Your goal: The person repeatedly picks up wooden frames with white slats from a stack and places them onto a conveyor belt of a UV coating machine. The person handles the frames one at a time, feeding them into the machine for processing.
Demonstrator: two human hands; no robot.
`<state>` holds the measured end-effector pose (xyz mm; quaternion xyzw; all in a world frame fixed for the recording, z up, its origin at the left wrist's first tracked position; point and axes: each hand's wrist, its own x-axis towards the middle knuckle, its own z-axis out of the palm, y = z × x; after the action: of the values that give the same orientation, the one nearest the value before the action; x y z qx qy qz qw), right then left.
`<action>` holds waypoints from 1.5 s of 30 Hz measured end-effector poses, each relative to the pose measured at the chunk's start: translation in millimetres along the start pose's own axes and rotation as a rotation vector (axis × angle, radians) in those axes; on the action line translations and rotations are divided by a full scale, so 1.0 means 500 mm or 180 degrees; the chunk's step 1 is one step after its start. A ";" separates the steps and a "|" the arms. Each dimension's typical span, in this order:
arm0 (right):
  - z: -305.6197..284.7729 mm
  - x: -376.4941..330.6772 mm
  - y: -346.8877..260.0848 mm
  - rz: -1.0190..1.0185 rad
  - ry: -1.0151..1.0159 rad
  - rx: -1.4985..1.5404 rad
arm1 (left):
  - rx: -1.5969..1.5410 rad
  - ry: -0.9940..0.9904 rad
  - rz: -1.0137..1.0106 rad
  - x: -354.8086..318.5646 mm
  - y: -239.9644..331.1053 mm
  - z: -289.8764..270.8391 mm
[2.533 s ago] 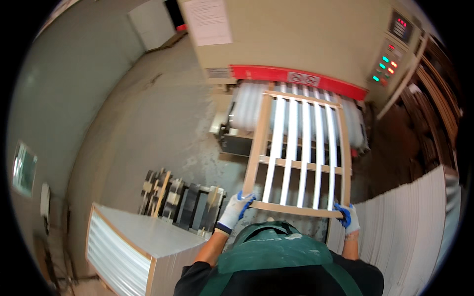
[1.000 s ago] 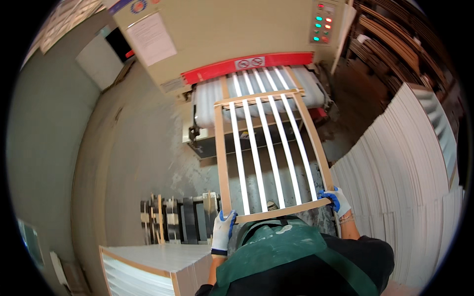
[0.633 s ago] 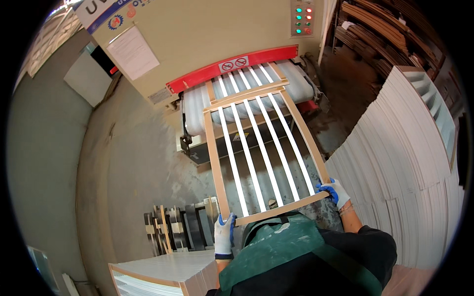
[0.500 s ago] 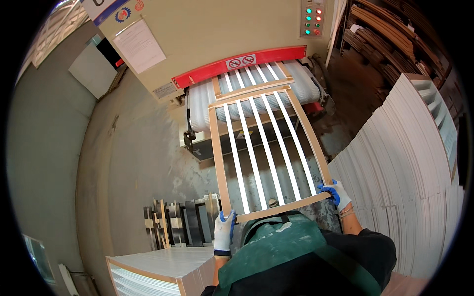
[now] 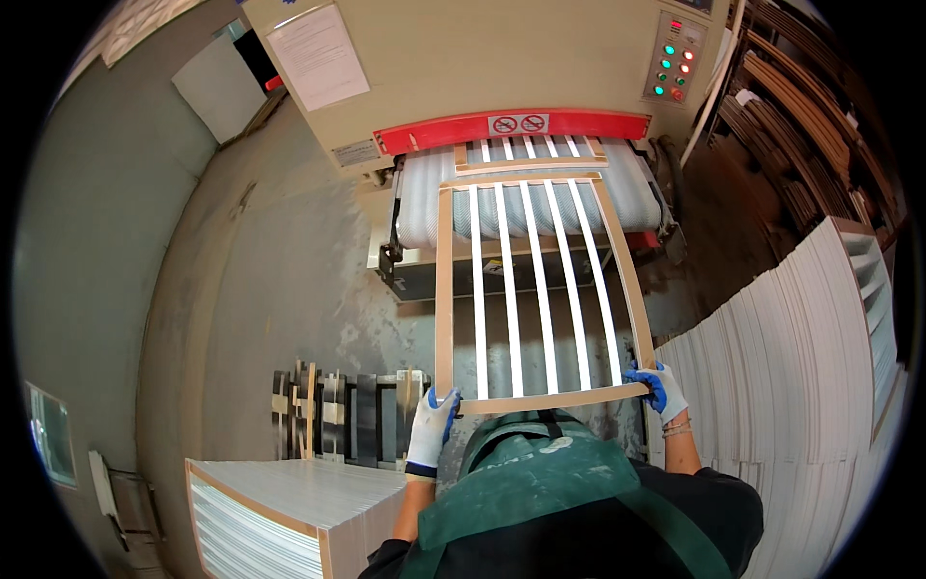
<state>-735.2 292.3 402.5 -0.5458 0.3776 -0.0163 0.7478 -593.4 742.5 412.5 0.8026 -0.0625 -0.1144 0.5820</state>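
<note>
– since i can't see it, what lies at the center of the view?

– a slatted panel point(image 5: 539, 289): a brown rectangular border around five white slats, its near edge beside the wearer's green apron point(image 5: 540, 487) at bottom center.

– and the hands?

– each is gloved in white and blue. the left hand point(image 5: 434, 427), left of bottom center, grips the near left corner; the right hand point(image 5: 663, 394), at lower right, is closed around the near right corner.

– where is the far end?

– just above center, over a pale conveyor belt point(image 5: 420, 203); i can't tell whether it touches. just beyond, across a narrow gap, a second slatted panel point(image 5: 531, 166) lies on the belt, partly hidden under a red bar point(image 5: 424, 136) on a beige machine point(image 5: 482, 68) at top center.

– what else is around?

– at upper right, a control box point(image 5: 673, 58) with lit green and red buttons, and farther right, a rack of brown strips point(image 5: 801, 125). a tall pale stack point(image 5: 772, 357) curves along the right side; a lower stack point(image 5: 357, 475) stands at lower left, near a dark slatted pallet point(image 5: 367, 420).
</note>
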 end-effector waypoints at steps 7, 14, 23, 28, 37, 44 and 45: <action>0.041 0.044 -0.063 0.0152 -0.0117 0.0117 | -0.0336 0.0032 -0.0939 0.086 -0.022 -0.003; 0.016 0.137 -0.062 0.0173 -0.0318 0.0258 | 0.0163 -0.0144 -0.0070 0.157 0.011 0.000; 0.041 0.216 -0.106 0.0149 -0.0183 -0.0177 | -0.0220 -0.0126 -0.0854 0.238 0.040 0.012; 0.011 0.287 -0.075 0.0124 -0.0240 0.0126 | 0.0100 -0.0036 -0.0581 0.262 0.059 0.002; -0.030 0.390 -0.099 0.0294 -0.1080 0.0015 | -0.0592 0.0161 -0.1057 0.283 0.055 -0.001; 0.002 0.419 -0.117 0.0268 -0.1103 0.1307 | -0.0188 0.0466 -0.0956 0.096 -0.089 -0.053; 0.000 0.426 -0.106 -0.0189 -0.0909 0.1148 | -0.0362 0.0255 -0.1248 0.054 -0.104 -0.068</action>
<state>-562.3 178.0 329.7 -0.4110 0.2427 -0.0280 0.8783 -560.3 783.7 369.9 0.7692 0.1247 -0.1969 0.5950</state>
